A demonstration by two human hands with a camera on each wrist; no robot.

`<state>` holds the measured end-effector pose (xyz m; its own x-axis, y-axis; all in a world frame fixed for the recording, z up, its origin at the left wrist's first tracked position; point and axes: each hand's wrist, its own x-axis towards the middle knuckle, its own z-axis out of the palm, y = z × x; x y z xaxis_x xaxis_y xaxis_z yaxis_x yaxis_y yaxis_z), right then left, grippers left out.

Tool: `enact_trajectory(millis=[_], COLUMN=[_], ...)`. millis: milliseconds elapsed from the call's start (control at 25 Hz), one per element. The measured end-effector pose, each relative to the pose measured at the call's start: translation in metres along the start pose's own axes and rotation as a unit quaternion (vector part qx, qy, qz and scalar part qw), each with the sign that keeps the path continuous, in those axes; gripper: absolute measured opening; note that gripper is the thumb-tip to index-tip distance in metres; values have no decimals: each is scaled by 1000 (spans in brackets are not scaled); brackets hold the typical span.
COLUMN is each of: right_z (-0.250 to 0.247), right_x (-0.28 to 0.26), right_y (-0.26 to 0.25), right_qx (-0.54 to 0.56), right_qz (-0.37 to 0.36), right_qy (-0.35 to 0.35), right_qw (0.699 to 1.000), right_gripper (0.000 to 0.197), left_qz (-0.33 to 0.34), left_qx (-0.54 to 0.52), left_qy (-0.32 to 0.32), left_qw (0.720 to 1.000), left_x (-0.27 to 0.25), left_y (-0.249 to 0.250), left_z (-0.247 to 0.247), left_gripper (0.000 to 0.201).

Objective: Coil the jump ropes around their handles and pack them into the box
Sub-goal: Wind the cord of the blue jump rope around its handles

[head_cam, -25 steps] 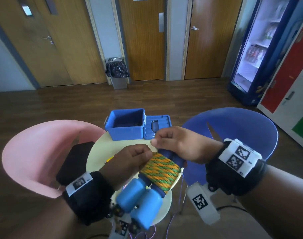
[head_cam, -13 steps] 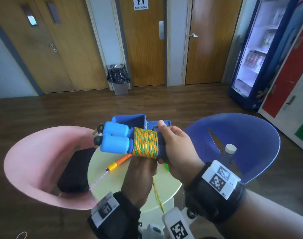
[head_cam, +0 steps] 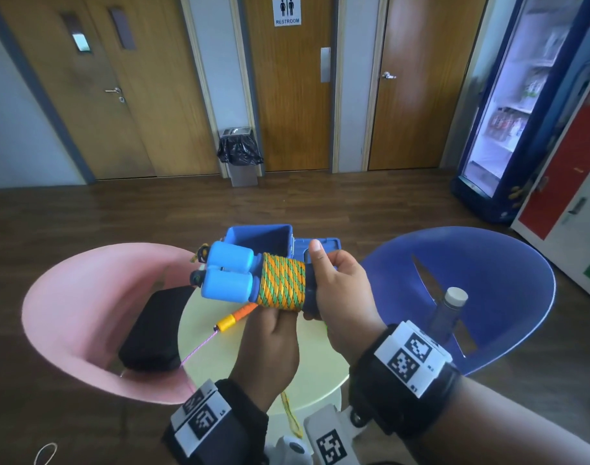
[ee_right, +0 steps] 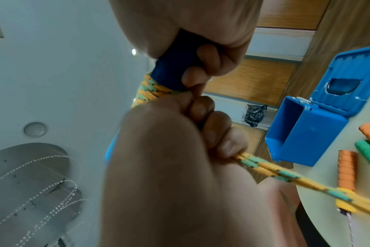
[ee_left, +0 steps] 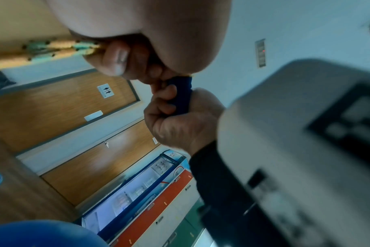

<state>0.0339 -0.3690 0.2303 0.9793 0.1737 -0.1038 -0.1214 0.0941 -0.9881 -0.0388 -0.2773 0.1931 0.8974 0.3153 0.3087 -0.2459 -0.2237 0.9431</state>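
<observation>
In the middle of the head view, both hands hold one jump rope (head_cam: 280, 282) in the air above the round table (head_cam: 324, 357). Its two light blue handles (head_cam: 228, 271) lie side by side and point to the left of the frame, and the orange and green cord is wound in tight turns around their dark blue stems. The right hand (head_cam: 340, 290) is closed around the dark blue ends at the right of the coil, with the thumb up along them. The left hand (head_cam: 270, 333) comes from below and its fingers are curled under the coil; in the right wrist view these fingers pinch the loose cord end (ee_right: 285, 175), which runs out to the lower right of that frame.

Just behind the coil, at the upper middle of the table, stands the blue box (head_cam: 263, 238), open, with its lid (head_cam: 317, 246) folded back to the right. On the table below the coil lies another rope with an orange handle (head_cam: 236, 317) and a thin purple cord (head_cam: 199, 347) that goes to the lower left. In the right wrist view a green handle (ee_right: 368, 153) lies beside the orange ones.

At the left of the head view is a pink chair (head_cam: 72, 313) with a black pouch (head_cam: 152, 330) on its seat. At the right is a blue chair (head_cam: 488, 280) with a bottle (head_cam: 449, 310) on it.
</observation>
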Motion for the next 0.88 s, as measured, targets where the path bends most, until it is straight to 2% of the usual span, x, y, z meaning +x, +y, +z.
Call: enact_trajectory(millis=[40, 120, 160, 240, 280, 360, 440, 480, 560, 680, 760, 880], right_z=[0, -2, -3, -8, -12, -22, -27, -28, -30, -33, -37, -38], right_x=[-1, -6, -10, -18, -21, -26, -28, -28, -25, -17, -15, -18], right_y=[1, 0, -2, -3, -4, -8, -10, -11, -10, -2, 4, 11], right_qx=[-3, 0, 8, 32, 11, -106, -141, -120, -83, -127, -181, -216], right_qz=[-6, -10, -12, -30, -53, -105, -117, -116, -138, -189, -198, -198], right_qy=[1, -7, -22, -77, -107, -158, -187, -183, -138, -39, -2, 16], right_qw=[1000, 1000, 1000, 996, 993, 976, 965, 969, 977, 973, 963, 956], right_gripper=[58, 52, 50, 43, 38, 26, 25, 25, 25, 26, 28, 29], left_qz=[1, 41, 64, 62, 49, 29, 11, -7, -29, -54, -58, -61], left_qx=[-3, 35, 54, 54, 54, 59, 51, 49, 37, 17, 45, 79], left_qy=[-44, -77, -38, -13, -18, -16, -6, -11, -2, 8, -14, -43], left_qw=[999, 996, 996, 996, 997, 998, 999, 999, 999, 998, 997, 994], left_x=[-4, -12, -13, -10, -7, -1, 4, 4, 2, -3, -4, -6], left_y=[5, 8, 11, 3, 3, -1, 0, 4, 14, 15, 10, 4], left_z=[-4, -6, -5, -9, -12, -19, -20, -20, -15, -13, -12, -15], left_gripper=[22, 25, 30, 32, 40, 71, 83, 81, 62, 37, 30, 29])
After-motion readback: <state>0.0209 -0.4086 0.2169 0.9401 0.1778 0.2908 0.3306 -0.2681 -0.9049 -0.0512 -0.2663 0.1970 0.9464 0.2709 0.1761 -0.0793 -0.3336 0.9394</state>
